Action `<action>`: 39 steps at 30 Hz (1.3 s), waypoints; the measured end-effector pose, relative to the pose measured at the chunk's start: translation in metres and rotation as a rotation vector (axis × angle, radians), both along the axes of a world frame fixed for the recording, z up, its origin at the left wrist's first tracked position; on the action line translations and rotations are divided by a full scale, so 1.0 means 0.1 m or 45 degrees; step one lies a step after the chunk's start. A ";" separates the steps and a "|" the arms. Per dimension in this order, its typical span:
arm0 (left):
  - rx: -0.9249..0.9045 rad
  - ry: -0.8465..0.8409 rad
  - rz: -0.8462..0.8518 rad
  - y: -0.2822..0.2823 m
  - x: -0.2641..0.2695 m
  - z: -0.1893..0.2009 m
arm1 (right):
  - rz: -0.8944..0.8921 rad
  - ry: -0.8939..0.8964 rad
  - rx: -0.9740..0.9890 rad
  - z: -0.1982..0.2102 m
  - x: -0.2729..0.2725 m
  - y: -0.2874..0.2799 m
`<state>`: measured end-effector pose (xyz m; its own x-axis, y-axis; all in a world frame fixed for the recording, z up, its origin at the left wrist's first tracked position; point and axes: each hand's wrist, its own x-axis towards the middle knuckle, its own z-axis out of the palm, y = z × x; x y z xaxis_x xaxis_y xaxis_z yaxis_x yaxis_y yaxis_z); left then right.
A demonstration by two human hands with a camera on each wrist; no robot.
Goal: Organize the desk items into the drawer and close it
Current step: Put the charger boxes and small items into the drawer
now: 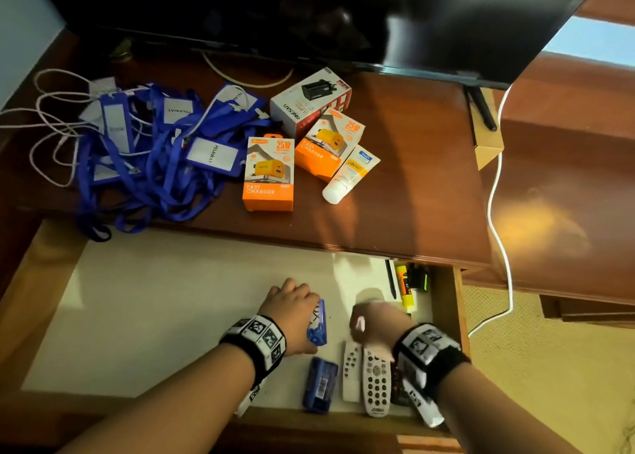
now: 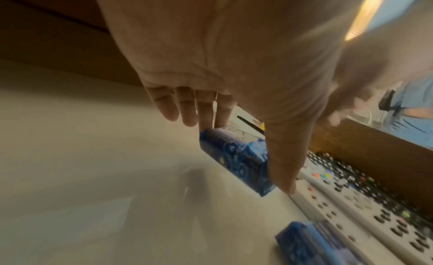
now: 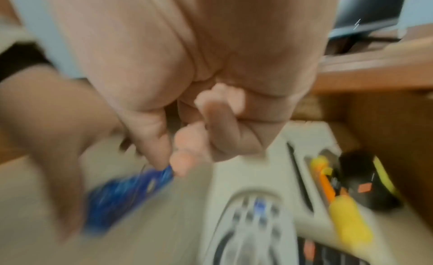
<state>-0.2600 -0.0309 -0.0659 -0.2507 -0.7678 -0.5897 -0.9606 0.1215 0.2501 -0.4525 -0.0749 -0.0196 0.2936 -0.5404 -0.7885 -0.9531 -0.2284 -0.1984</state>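
Both hands are down in the open drawer [image 1: 51, 316], lower half of the head view. The left hand [image 1: 292, 311] grips a blue pack [image 1: 318, 323] held on edge, four fingers [image 2: 185, 106] over its far end and the thumb along its near side, as the left wrist view shows; the pack sits low over the drawer's pale lining, whether touching it I cannot tell. A second blue pack [image 1: 320, 385] lies flat just below it in the frame, beside two light remotes [image 1: 376, 381] lined up toward the drawer's right side. The right hand [image 1: 376, 323] hovers above the remotes, blurred; its fingers [image 3: 225, 132] curl in toward the palm with nothing between them that I can make out. At the drawer's upper right corner sit a yellow glue stick [image 1: 405, 287], a black pen [image 1: 391, 280] and a small dark object.

Up on the desk [image 1: 412, 178], centre frame: two orange charger boxes [image 1: 268, 175], a white-and-red charger box [image 1: 309, 101] behind them, and a white tube [image 1: 350, 175] leaning against the right-hand orange box. To the left, a tangle of blue lanyards [image 1: 154, 158] with badges and a pale cable. A dark screen [image 1: 309, 17] fills the top.
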 end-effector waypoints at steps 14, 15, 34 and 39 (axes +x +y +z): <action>0.104 0.053 -0.097 0.21 -0.07 -0.26 | -0.862 -0.343 -0.494 0.58 0.58 -1.81; 0.092 0.053 -0.082 0.23 -0.02 -0.27 | -0.956 -0.371 -0.465 0.55 0.63 -1.85; 0.116 0.031 -0.015 0.14 -0.44 -0.20 | -1.390 -0.641 -0.150 0.58 0.64 -1.75; 0.127 0.089 0.134 0.19 -0.35 -0.23 | -1.236 -0.647 -0.151 0.58 0.72 -1.82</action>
<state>-0.2954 -0.0115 -0.0889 -0.2154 -0.7306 -0.6479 -0.9464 -0.0073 0.3229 -0.3802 -0.2574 0.0386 -0.0217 -0.7809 -0.6243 -0.5509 0.5304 -0.6443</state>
